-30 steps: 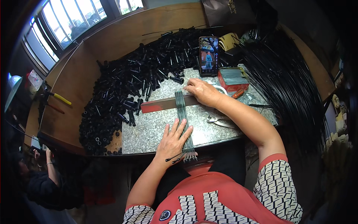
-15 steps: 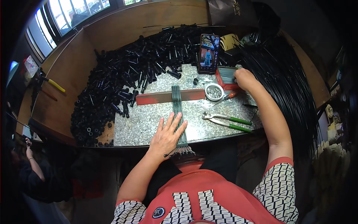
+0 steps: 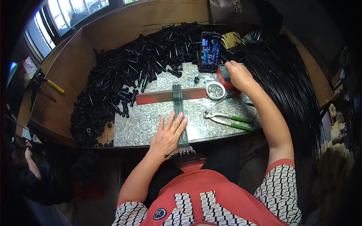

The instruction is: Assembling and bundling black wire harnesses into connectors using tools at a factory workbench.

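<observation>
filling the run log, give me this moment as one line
left hand: flat on rod bundle; right hand: at red box; rod bundle: across bar; pliers: on worktop

left hand (image 3: 166,138) lies palm down, right hand (image 3: 239,77) curled

A phone (image 3: 210,52) stands up with its screen lit. Farther back is a dark bag (image 3: 234,13). On the left are a bright window (image 3: 66,14) and a yellow-handled tool (image 3: 55,86).
</observation>
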The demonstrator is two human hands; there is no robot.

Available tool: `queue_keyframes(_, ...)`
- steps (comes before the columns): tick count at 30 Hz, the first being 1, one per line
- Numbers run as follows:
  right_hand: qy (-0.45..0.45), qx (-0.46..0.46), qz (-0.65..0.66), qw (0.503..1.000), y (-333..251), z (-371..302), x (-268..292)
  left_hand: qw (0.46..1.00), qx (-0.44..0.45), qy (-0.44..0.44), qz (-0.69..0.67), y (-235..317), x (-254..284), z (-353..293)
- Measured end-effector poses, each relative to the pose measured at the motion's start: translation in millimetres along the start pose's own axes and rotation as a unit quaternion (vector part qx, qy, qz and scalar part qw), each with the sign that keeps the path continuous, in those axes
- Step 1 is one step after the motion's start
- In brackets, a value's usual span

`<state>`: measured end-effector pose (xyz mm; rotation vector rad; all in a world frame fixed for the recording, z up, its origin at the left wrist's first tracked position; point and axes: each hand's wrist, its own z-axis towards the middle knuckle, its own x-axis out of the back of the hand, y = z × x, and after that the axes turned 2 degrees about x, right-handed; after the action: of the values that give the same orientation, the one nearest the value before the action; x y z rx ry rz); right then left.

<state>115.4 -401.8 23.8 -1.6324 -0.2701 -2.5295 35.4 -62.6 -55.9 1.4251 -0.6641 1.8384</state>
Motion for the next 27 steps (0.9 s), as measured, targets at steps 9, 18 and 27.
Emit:
queue_keyframes(9,0.030,0.135,0.110,0.984,-85.7,19.3,-46.1,1.000,-0.004,0.012,-0.006,-0.1,-2.1,0.1)
queue_keyframes(18,0.022,0.124,0.110,0.986,-95.5,18.6,-54.5,1.000,-0.006,0.015,-0.011,-1.2,-1.9,-1.9)
queue_keyframes(27,0.019,0.091,0.091,0.991,-96.1,18.1,-56.8,1.000,-0.009,0.022,-0.019,-1.4,-4.8,-0.5)
